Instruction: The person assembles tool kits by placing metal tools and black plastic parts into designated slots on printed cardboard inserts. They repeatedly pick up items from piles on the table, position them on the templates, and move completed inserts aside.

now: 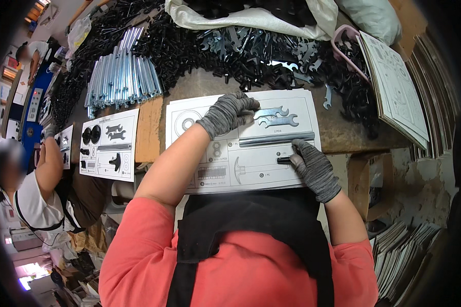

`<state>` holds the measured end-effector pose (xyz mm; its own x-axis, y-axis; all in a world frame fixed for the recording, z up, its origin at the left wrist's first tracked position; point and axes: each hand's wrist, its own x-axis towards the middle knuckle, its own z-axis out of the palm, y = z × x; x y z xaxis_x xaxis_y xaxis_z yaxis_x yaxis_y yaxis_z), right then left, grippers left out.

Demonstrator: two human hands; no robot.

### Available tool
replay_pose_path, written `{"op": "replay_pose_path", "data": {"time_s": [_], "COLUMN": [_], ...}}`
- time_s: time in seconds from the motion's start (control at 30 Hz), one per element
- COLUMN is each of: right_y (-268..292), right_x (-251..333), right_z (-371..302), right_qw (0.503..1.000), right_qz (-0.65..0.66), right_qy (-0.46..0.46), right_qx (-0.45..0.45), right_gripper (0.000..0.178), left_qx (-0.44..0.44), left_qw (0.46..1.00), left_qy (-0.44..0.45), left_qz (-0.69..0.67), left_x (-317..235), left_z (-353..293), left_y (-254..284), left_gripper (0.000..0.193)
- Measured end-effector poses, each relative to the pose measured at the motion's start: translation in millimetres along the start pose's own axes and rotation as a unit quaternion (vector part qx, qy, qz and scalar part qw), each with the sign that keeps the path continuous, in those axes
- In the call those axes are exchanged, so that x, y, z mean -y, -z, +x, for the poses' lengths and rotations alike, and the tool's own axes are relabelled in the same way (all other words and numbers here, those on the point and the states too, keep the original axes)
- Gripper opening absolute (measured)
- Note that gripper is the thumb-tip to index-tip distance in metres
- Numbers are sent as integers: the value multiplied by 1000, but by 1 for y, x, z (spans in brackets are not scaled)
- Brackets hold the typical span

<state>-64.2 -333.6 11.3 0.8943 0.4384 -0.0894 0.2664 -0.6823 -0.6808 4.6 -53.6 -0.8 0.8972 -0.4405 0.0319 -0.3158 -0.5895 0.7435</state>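
A printed card (271, 181) with outline drawings of parts lies before me on top of a stack. My left hand (228, 115), in a grey knit glove, has its fingers curled at the left ends of two flat open-ended wrenches (277, 121) on the card's upper right. Below them a shiny metal tube (276, 139) lies across the card. My right hand (315, 171), gloved alike, pinches a short black bolt (283, 160) over the card just under the tube; its fingers partly hide the bolt.
Steel tubes (120, 77) are piled at back left, among heaps of black hardware (179, 56). Loose wrenches (241, 41) lie behind the card. A pink basket (346, 36) and leaning cards (394, 87) stand right. Another filled card (107, 166) and a co-worker (41, 194) are left.
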Motion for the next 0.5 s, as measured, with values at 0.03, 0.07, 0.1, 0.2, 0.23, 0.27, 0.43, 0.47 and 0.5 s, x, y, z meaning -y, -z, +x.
{"op": "replay_pose_path", "data": {"time_s": [0.03, 0.07, 0.1, 0.2, 0.23, 0.27, 0.43, 0.47, 0.5], "right_y": [-1, 1, 4, 7, 8, 10, 35, 39, 44], "right_x": [1, 5, 11, 11, 6, 1, 12, 14, 18], "right_z": [0, 2, 2, 3, 3, 4, 41, 53, 66], "right_qw": [1000, 999, 997, 991, 988, 991, 983, 979, 976], "right_qz": [-7, -43, -78, -132, -141, -117, -84, -87, -90], "right_qy": [7, -7, -21, 16, 42, 51, 136, 154, 175], "right_qx": [-14, -1, 11, -15, -36, -49, -94, -96, -96], "right_gripper": [42, 43, 44, 45, 45, 44, 34, 32, 30], "left_qx": [-1, -5, -5, -6, -10, -20, -37, -34, -37], "left_qw": [1000, 999, 1000, 1000, 991, 994, 989, 987, 988], "left_qy": [-5, -8, 4, 5, -42, -59, -99, -109, -95], "left_qz": [24, 50, 10, -10, 125, 86, 101, 113, 114], "left_x": [-2, -4, -5, 1, 2, 1, 21, 15, 15], "left_z": [-1, -2, -3, -1, 0, 0, -3, -2, -4], "left_y": [0, 2, 2, 0, 1, 1, -4, -2, -3], "left_gripper": [34, 34, 34, 38, 37, 37, 35, 33, 34]}}
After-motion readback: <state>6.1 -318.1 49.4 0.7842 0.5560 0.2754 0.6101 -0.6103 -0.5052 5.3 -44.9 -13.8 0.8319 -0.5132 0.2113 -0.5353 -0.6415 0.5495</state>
